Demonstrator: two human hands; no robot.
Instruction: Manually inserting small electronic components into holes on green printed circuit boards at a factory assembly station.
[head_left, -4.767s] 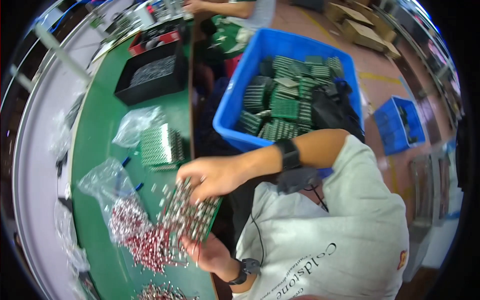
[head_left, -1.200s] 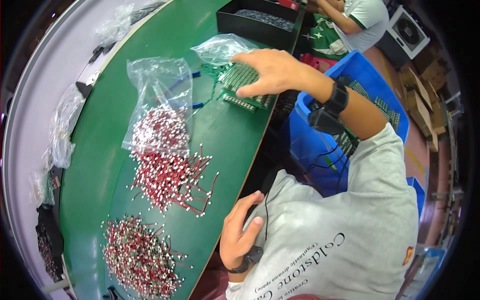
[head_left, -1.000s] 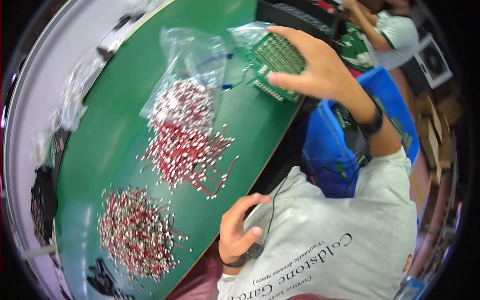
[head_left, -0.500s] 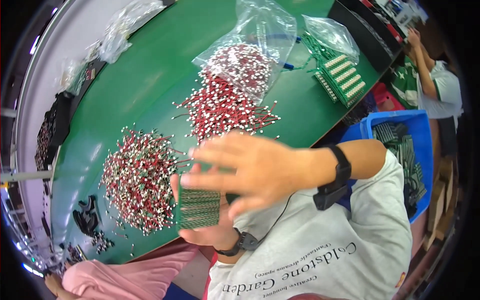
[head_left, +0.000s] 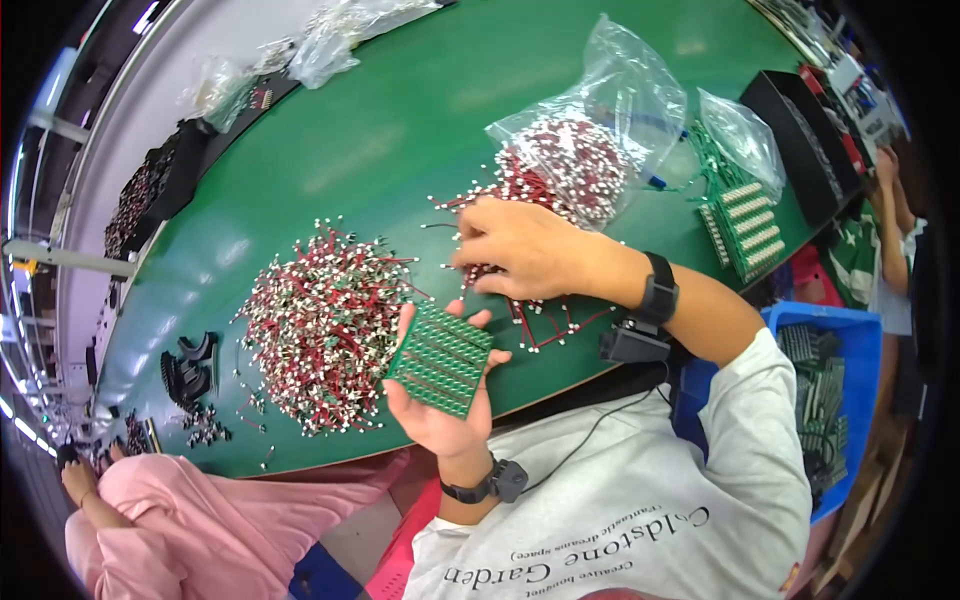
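In my left hand (head_left: 447,428) rests a green circuit board panel (head_left: 440,362) with rows of small solder points facing up. The palm is beneath it, and fingertips show past its far and right edges. My right hand (head_left: 530,250) is over the near side of a heap of red wires with white connectors (head_left: 510,185). Its fingers are curled among the wires; what lies between the fingertips is too small to make out. Left of the panel lies a second heap of red wires with white connectors and green bits (head_left: 325,330).
A clear plastic bag (head_left: 630,90) partly covers the far wire heap. Stacked green panels with white connectors (head_left: 745,225) stand at the right, near a black box (head_left: 800,140). A blue bin (head_left: 850,400) holds more boards. Black tool-like parts (head_left: 188,370) lie left. Other people sit nearby.
My right hand has left the panel and gone to the wire heap. The panel in my left hand has turned its face upward. The view has shifted, moving the table items rightward.
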